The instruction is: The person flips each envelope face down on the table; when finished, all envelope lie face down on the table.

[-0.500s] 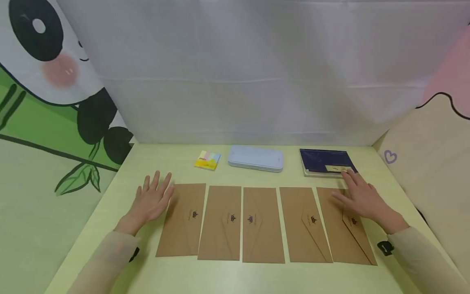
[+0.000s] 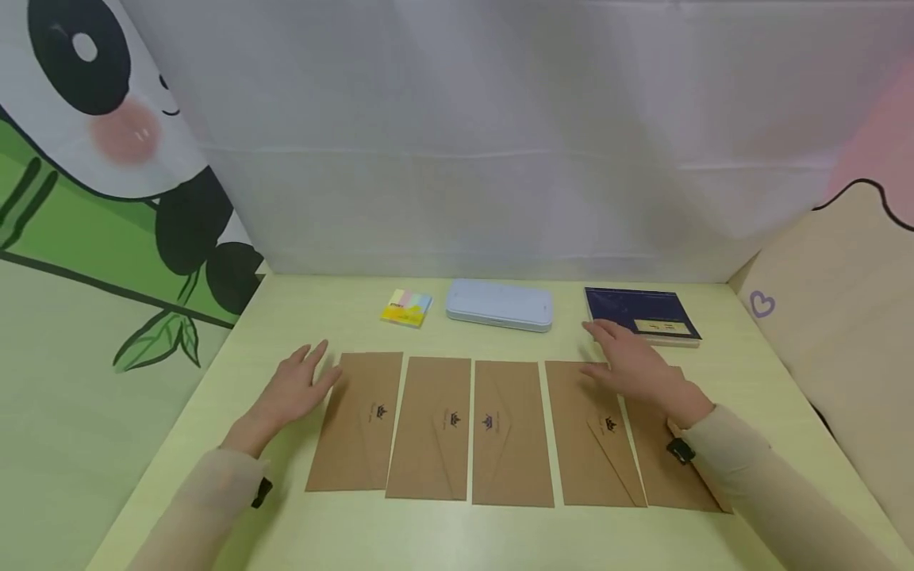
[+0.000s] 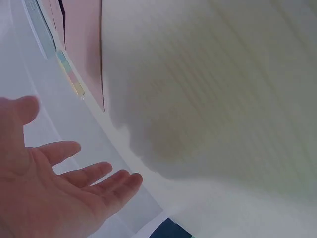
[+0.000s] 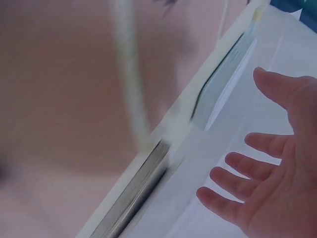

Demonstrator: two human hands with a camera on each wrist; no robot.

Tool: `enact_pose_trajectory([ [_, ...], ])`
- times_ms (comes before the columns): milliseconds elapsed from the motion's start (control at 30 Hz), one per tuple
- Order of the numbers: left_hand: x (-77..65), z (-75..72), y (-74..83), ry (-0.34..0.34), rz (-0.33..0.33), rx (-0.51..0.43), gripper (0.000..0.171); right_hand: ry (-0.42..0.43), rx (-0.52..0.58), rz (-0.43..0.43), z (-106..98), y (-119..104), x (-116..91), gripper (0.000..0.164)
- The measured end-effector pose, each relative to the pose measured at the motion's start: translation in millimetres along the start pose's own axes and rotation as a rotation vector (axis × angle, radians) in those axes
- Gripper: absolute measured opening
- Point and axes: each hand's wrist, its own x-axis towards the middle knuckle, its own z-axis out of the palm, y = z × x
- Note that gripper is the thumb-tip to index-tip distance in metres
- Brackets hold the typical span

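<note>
Several brown kraft envelopes lie side by side in a row, each printed with a small dark crown. My left hand (image 2: pixel 286 392) is held at the upper left corner of the leftmost envelope (image 2: pixel 350 444), fingers loosely extended and holding nothing. Over the top ends of the two right-hand envelopes hovers my right hand (image 2: pixel 639 366), covering part of the second from the right (image 2: pixel 593 468) and of the rightmost envelope (image 2: pixel 678 476). Its fingers (image 4: pixel 250 166) are spread and hold nothing in the right wrist view. The two middle envelopes (image 2: pixel 435 460) lie between the hands.
Behind the row stand a yellow pack of sticky notes (image 2: pixel 407 308), a pale blue pencil case (image 2: pixel 498 304) and a dark blue notebook (image 2: pixel 635 309) near the right fingertips. A white cloth (image 2: pixel 485 159) hangs at the table's back edge, with printed panels at both sides.
My right hand has moved left from the rightmost envelope to above the two right-hand ones, uncovering the notebook's front corner. The left hand has turned slightly, its fingers closer together. The envelopes stay put.
</note>
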Motion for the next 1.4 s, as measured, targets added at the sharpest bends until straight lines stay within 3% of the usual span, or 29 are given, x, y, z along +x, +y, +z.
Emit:
enact_pose_trajectory([
  [200, -3.5, -0.6, 2.1, 0.022, 0.002, -0.004, 0.062, -0.040, 0.016, -0.059, 17, -50, 31, 0.067],
  [333, -2.7, 0.5, 2.5, 0.001, -0.016, -0.039, 0.051, -0.077, -0.012, -0.111, 25, -81, 49, 0.066],
  [600, -4.4, -4.5, 8.0, -0.141, -0.171, -0.114, 0.051, -0.146, -0.046, -0.140, 42, -134, 75, 0.064],
  [800, -10.8, -7.2, 5.4, -0.178, -0.255, -0.128, 0.047, -0.185, -0.003, -0.202, 56, -175, 92, 0.064],
  [967, -13.4, -8.2, 7.4, -0.218, -0.280, -0.144, 0.042, -0.222, -0.006, -0.214, 67, -197, 101, 0.060],
  [1167, -13.8, -8.0, 9.9, -0.256, -0.289, -0.136, 0.039, -0.205, -0.108, -0.253, 93, -219, 112, 0.047],
  [1400, -14.0, -8.4, 16.1, -0.298, -0.300, -0.140, 0.045, -0.214, -0.196, -0.241, 104, -240, 104, 0.063],
])
